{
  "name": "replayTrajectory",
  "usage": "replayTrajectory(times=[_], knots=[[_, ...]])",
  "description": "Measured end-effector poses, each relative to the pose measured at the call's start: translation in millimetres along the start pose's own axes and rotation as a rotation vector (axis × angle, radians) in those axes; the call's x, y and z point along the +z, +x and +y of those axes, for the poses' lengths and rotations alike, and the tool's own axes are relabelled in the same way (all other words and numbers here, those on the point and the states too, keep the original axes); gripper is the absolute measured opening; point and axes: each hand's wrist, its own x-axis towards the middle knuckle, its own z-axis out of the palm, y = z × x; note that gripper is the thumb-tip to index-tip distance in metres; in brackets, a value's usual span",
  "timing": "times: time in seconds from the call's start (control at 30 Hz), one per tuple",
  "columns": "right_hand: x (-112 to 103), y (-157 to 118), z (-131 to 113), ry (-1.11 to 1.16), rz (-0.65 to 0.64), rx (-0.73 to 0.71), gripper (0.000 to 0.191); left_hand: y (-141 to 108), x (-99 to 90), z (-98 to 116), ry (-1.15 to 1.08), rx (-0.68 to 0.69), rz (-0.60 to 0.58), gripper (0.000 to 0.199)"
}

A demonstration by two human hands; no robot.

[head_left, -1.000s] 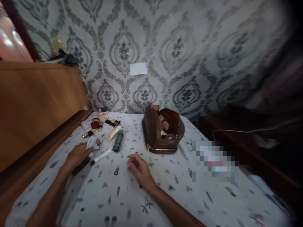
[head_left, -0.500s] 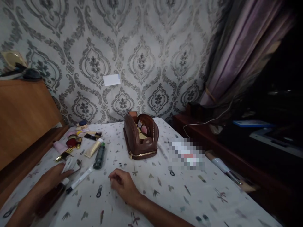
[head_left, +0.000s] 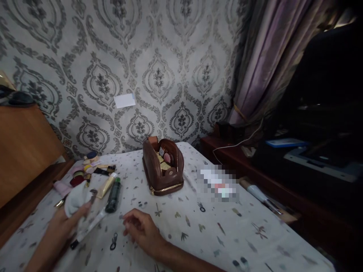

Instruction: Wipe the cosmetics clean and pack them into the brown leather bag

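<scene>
My left hand (head_left: pixel 64 223), at the lower left, has its fingers closed on a white rounded thing (head_left: pixel 77 202). Motion blurs it, so its kind is unclear. Just beside that hand lies a white tube with a black cap (head_left: pixel 90 229). A dark bottle with a green top (head_left: pixel 113 196) and a cream-coloured tube (head_left: pixel 107 186) lie farther right. My right hand (head_left: pixel 143 231) rests near the front middle with loosely bent fingers and nothing visible in it. Beyond it stands a brown cosmetic bag (head_left: pixel 153 170), unzipped, with gold and pink items inside.
Several cosmetics, among them a dark red round case (head_left: pixel 77 181) and a pink tube (head_left: pixel 61 187), lie at the table's left. A blurred-out item (head_left: pixel 218 183) lies right of the bag. A brush (head_left: pixel 261 194) lies by the right edge. A wooden cabinet (head_left: pixel 28 147) borders the left.
My left hand has lifted the white thing and shifted slightly right, with more of it showing. The view has turned a little right. My right hand keeps its pose.
</scene>
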Motion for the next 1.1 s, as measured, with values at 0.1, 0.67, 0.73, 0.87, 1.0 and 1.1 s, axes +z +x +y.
replayTrajectory(times=[0.1,0.67,0.73,0.87,1.0,1.1], knots=[[2.0,0.7,2.8,0.186,-0.055,-0.013,0.043,-21.2,54.0,25.9,-0.293,-0.044,-0.085,0.063],[-17.8,5.5,-0.4,-0.396,0.199,-0.157,0.005,-24.4,120.6,31.3,-0.154,0.331,-0.043,0.054],[-21.5,5.8,-1.0,-0.570,0.187,-0.137,0.007,-23.9,121.5,27.4,-0.145,0.342,-0.038,0.053],[-26.9,5.4,-9.2,-0.819,0.131,-0.042,0.025,-25.6,121.8,9.9,-0.205,0.313,-0.082,0.054],[-28.0,4.2,-11.3,-0.977,0.083,-0.061,0.028,-32.1,126.1,-2.6,-0.274,0.208,-0.033,0.058],[-28.9,5.2,-1.8,-1.123,0.110,-0.140,0.031,-36.7,128.0,0.5,-0.295,0.155,0.052,0.057]])
